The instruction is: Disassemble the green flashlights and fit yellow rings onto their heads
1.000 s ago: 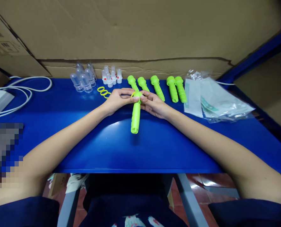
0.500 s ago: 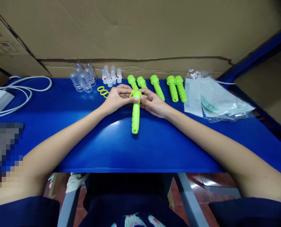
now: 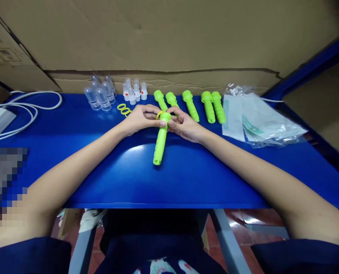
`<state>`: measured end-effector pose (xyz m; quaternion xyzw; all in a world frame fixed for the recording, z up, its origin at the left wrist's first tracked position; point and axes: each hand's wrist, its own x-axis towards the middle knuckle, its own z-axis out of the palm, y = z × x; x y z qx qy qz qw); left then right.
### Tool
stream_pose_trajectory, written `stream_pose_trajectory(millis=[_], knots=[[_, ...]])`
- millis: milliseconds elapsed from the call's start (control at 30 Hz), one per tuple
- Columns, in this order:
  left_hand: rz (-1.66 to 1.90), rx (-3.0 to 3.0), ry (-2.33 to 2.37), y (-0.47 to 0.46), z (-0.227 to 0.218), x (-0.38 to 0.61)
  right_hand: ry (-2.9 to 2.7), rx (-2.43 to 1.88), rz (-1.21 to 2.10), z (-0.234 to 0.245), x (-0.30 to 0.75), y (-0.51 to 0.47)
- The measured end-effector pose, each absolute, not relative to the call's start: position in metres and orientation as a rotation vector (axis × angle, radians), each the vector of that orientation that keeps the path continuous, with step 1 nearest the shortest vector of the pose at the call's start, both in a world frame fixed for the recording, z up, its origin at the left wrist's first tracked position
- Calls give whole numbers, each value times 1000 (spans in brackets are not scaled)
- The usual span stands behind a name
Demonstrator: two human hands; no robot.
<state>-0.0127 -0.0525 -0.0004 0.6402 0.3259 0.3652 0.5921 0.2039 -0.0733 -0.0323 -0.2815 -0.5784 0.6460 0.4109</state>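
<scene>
Left hand (image 3: 141, 120): thumb on the neck of a lime-green plastic flashlight-shaped body (image 3: 160, 146), fingers curled behind its head, gripping. Right hand (image 3: 189, 125): thumb and fingers closed on the other side of the same head. Body sits between the hands, butt end toward the wearer. Thin yellow flexible ring (image 3: 158, 113) at the head's far-left edge, by the left fingertips.

Progress, my read: ring is at the head; can't tell if seated. Loose yet: more thin yellow rings (image 3: 123, 109) just beyond the left hand, partly hidden by it; small clear bulbs with white bases (image 3: 132, 97) past those; clear domed plastic caps (image 3: 102, 99) farther left. None of the caps or bulbs on the held body that I can see. Five matching lime-green bodies (image 3: 191, 106) lie beyond and right of the right hand; can't tell if ringed. Transparent plastic bags (image 3: 261, 121) farther right.

Vs half a second ago: butt has swung left, head has tipped to show more of its side. Both hands hold the same grip. Loose parts unchanged.
</scene>
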Motion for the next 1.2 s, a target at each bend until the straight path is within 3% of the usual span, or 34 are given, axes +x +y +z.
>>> stream_pose_trajectory(millis=[1200], knots=[[975,1459,841,-55,2,-11,-1352,-688,1641,-30,201,-75]])
